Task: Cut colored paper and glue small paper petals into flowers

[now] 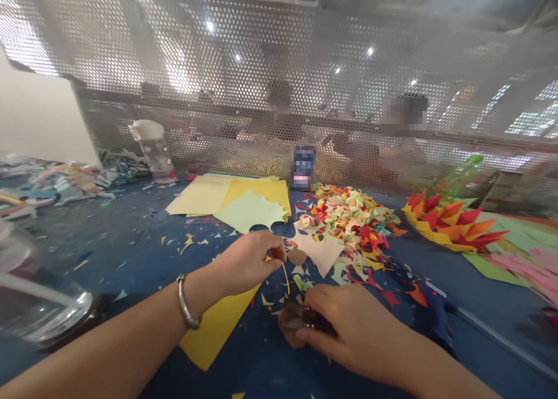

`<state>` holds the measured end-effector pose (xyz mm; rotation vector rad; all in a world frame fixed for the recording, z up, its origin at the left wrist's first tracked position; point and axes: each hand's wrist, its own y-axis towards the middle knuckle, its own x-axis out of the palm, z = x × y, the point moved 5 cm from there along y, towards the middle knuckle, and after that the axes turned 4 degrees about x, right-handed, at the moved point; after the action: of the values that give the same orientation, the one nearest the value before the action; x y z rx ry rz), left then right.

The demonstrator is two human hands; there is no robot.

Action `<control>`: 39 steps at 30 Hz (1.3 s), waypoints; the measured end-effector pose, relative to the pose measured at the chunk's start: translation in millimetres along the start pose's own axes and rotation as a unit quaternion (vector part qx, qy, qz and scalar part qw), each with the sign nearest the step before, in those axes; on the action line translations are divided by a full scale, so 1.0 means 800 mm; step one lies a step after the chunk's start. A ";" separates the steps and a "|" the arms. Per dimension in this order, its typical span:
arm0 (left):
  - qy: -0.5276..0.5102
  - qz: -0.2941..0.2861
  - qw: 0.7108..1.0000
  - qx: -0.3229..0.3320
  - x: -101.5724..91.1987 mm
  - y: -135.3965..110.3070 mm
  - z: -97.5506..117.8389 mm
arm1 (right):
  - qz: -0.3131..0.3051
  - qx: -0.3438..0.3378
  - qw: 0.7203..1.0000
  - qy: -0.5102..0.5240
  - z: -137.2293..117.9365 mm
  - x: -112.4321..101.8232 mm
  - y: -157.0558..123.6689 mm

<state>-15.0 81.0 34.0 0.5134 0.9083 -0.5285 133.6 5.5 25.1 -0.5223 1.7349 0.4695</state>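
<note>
My left hand point(248, 262), a silver bangle on its wrist, is closed in a pinch on a thin yellow paper strip point(286, 277) that hangs from the fingertips. Lower and to the right, my right hand point(344, 326) curls around a dark reddish object point(313, 317), mostly covered by the fingers. Beside its thumb lies a brownish rounded piece point(291, 324), blurred; I cannot tell whether it belongs to the held object. A yellow paper sheet point(218, 332) lies partly under my left forearm. Between the hands and the pile sit a small tan disc point(297, 256) and a pale pink paper offcut point(320, 250).
Cut paper pieces are heaped in a pile point(353, 213). A blue glue gun point(436, 312) with a clear stick lies right, below a red-orange folded-paper piece point(453, 221). Paper sheets point(200, 195), a phone point(304, 167) and a bottle point(154, 152) stand before a perforated screen point(244, 96).
</note>
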 end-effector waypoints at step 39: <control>-0.008 -0.049 0.992 0.115 0.007 0.000 0.019 | 0.077 0.127 0.983 -0.107 0.040 -0.026 -0.001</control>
<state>-2.9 69.8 36.9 0.6737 0.8644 -0.7318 163.6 25.2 38.8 -0.1482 1.6036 0.3903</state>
